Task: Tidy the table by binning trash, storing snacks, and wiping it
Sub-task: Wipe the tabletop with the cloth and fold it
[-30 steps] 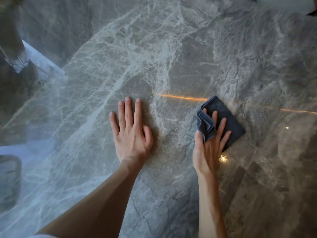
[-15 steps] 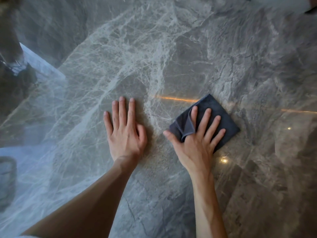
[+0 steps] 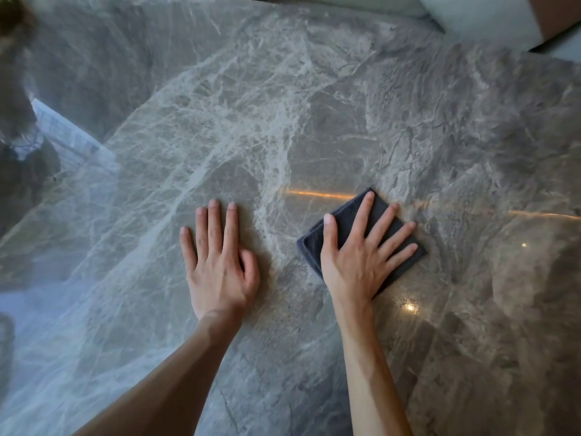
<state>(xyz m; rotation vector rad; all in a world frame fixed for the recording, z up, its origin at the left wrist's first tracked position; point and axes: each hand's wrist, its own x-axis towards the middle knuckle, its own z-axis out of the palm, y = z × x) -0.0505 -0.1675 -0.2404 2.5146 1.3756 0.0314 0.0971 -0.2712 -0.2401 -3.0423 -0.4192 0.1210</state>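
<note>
Both hands flat on the marble table, right one pressing the cloth.

Left hand (image 3: 220, 265) lies palm down on the bare table (image 3: 314, 105), fingers straight and close together, thumb tucked alongside, holding nothing. Right hand (image 3: 361, 256) sits just right of it, fingers splayed wide and flat on top of a dark folded cloth (image 3: 314, 243), pinning it to the surface rather than gripping it. Cloth lies centre-right, corners poking out past the fingertips. Glossy top shows an orange light streak (image 3: 317, 194) running behind the cloth.
</note>
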